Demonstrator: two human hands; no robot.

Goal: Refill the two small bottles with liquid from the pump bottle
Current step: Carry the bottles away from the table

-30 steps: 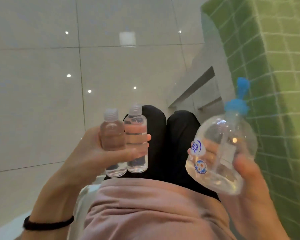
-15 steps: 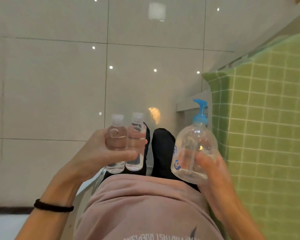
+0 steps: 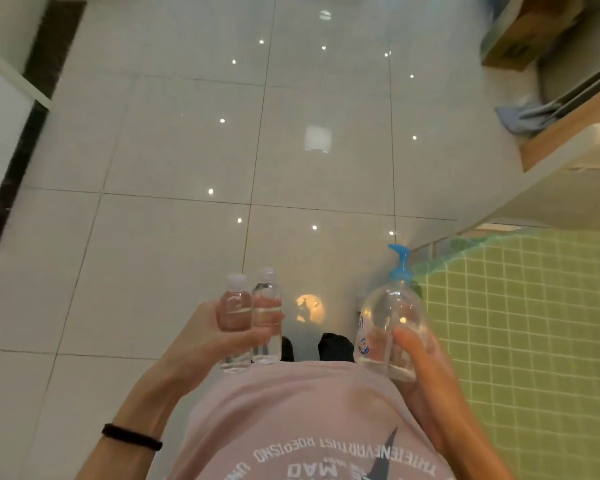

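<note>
Above a glossy pale tiled floor [image 3: 174, 258] dotted with reflected ceiling lights, I stand holding all three containers at waist height, none of them resting on any surface. A green gridded surface [image 3: 534, 341] fills the lower right of the view, just beside my right arm, and my pink printed T-shirt [image 3: 309, 410] spreads across the bottom. A cardboard box [image 3: 530, 29] sits at the top right corner, with a crumpled blue cloth [image 3: 520, 117] below it on the floor. The clear pump bottle [image 3: 385, 317] stands roughly upright in my right hand [image 3: 420, 362], which grips its lower body with the thumb across the front and the fingers showing through the plastic behind. Its blue pump head [image 3: 400, 263] is on, the spout pointing left, and only a shallow layer of clear liquid lies in its base. My left hand [image 3: 201, 344] is curled round both refill targets at once, clamping them side by side and touching, upright, well apart from the pump bottle. The left small bottle [image 3: 234, 306] and the right small bottle [image 3: 266, 299] each wear a pale cap, and a liquid line shows partway up each. My dark-socked feet [image 3: 333, 346] peek out below, between the two hands. A black band [image 3: 130, 436] circles my left wrist.
</note>
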